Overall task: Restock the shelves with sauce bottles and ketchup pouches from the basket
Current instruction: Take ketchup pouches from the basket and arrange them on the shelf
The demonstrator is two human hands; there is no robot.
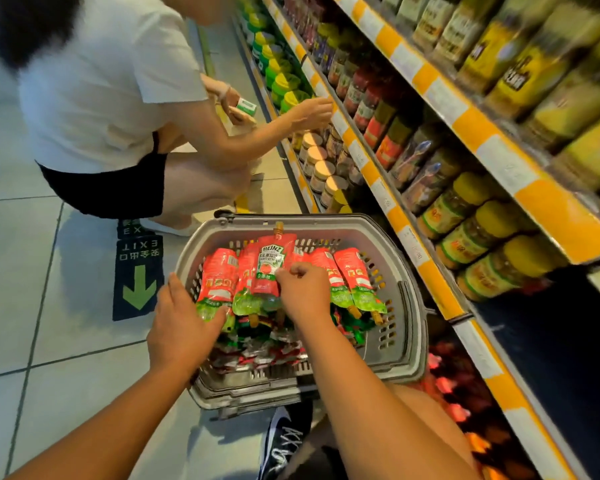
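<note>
A grey plastic basket (400, 344) sits on the floor beside the shelves, filled with several red-and-green ketchup pouches (355, 275) and small sachets below them. My right hand (302, 292) is closed on the lower part of an upright Heinz ketchup pouch (272, 261) in the middle of the basket. My left hand (179, 323) reaches over the basket's left rim, fingers on the green end of the leftmost pouch (219, 282); whether it grips that pouch is unclear.
Shelves (440, 296) with yellow-and-white price strips run along the right, packed with jars and bottles. Another person (108, 98) in a white shirt squats just beyond the basket, reaching to the shelf. A green floor arrow sign (139, 275) lies left of the basket. My shoe (281, 445) is below it.
</note>
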